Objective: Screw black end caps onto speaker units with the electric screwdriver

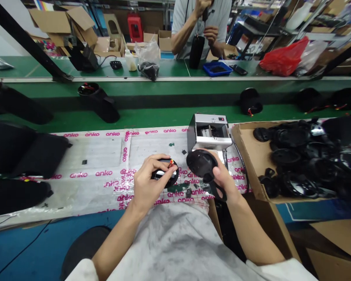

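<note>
My left hand (146, 181) grips a round black cap (169, 175) by its rim, with thin red and yellow wires at its top. My right hand (224, 177) holds a black cylindrical housing (201, 164) with its round end tilted up and toward the cap. The cap and the housing are apart, with a small gap between them. My fingers hide part of the cap, and my palm hides the housing's lower part. Small dark scraps (188, 191) lie on the plastic sheet beneath my hands.
A silver bench machine (209, 132) stands just beyond my right hand. To its right, a cardboard box (251, 164) holds several black round parts. Black housings lie at the left and on a green belt (175, 117). A co-worker (199, 27) works across the bench.
</note>
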`<state>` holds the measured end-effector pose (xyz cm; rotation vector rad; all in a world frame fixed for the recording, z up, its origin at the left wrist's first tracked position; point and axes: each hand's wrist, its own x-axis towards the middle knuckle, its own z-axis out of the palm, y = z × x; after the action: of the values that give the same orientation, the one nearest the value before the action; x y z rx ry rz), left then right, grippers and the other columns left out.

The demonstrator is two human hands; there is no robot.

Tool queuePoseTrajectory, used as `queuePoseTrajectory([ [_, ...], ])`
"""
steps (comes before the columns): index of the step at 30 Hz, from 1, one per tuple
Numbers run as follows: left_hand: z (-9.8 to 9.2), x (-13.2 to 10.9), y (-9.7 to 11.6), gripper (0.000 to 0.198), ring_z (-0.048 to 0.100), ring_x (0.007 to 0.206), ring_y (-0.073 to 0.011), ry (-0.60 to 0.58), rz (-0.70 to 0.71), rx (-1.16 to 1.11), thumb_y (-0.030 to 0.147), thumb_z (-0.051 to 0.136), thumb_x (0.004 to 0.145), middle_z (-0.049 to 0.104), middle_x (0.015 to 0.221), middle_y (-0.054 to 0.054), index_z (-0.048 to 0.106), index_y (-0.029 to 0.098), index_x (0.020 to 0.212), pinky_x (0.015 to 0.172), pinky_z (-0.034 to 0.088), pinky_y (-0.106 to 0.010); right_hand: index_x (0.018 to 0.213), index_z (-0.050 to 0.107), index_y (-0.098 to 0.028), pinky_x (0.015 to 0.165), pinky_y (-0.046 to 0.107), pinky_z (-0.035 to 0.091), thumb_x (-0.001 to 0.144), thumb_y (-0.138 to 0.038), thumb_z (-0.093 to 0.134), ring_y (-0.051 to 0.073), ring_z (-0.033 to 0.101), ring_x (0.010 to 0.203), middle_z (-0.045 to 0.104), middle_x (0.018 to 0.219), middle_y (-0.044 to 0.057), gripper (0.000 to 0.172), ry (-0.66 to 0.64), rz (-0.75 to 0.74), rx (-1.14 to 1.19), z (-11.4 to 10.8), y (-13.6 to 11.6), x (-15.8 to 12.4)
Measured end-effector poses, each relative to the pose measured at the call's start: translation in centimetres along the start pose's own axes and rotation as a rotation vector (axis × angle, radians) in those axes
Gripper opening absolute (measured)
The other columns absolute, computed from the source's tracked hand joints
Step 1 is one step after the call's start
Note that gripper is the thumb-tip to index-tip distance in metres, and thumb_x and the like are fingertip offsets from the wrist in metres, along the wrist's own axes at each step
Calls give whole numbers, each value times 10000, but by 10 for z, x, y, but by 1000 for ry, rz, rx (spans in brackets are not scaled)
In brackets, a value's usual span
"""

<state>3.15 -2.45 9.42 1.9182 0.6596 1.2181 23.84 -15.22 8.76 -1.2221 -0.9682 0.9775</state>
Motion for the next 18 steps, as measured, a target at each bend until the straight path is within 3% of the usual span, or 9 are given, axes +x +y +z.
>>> queuePoseTrajectory([
  [2, -1, 3, 0, 172, 799, 1038, -212, -35, 123, 112, 135, 832, 949, 808, 1033, -48, 682, 219, 962, 950, 623, -387, 1522, 570, -280, 1318, 546, 438, 998, -654, 611, 347, 568, 1520, 617, 1597, 90, 646, 7, -26, 135, 7, -7, 13],
  [5, -4, 8, 1, 177, 781, 1012, -219, -72, 223, 237, 152, 813, 969, 810, 1035, -49, 690, 232, 1068, 968, 585, -425, 1550, 568, -292, 1369, 549, 364, 965, -571, 684, 342, 525, 1564, 595, 1638, 59, 659, -47, -39, 141, 20, -11, 28],
  [9, -5, 10, 3, 193, 793, 1007, -215, -118, 274, 278, 142, 772, 996, 818, 1035, -46, 651, 226, 1121, 969, 565, -413, 1567, 574, -327, 1405, 561, 281, 982, -503, 679, 327, 474, 1607, 568, 1673, 10, 620, -92, -74, 88, 30, -13, 37],
  [14, -4, 10, 3, 146, 808, 990, -219, -110, 283, 272, 142, 743, 1016, 844, 1017, -28, 693, 238, 1114, 975, 542, -421, 1599, 544, -340, 1393, 556, 316, 993, -549, 661, 328, 440, 1630, 524, 1711, -3, 652, -126, -103, -7, 31, -18, 40],
  [18, -4, 10, 4, 150, 793, 988, -211, -92, 241, 223, 124, 754, 1005, 839, 1000, -28, 712, 237, 1094, 939, 544, -406, 1585, 574, -366, 1374, 517, 351, 1010, -493, 675, 303, 498, 1586, 572, 1671, -22, 597, -168, -163, -27, 29, -22, 42],
])
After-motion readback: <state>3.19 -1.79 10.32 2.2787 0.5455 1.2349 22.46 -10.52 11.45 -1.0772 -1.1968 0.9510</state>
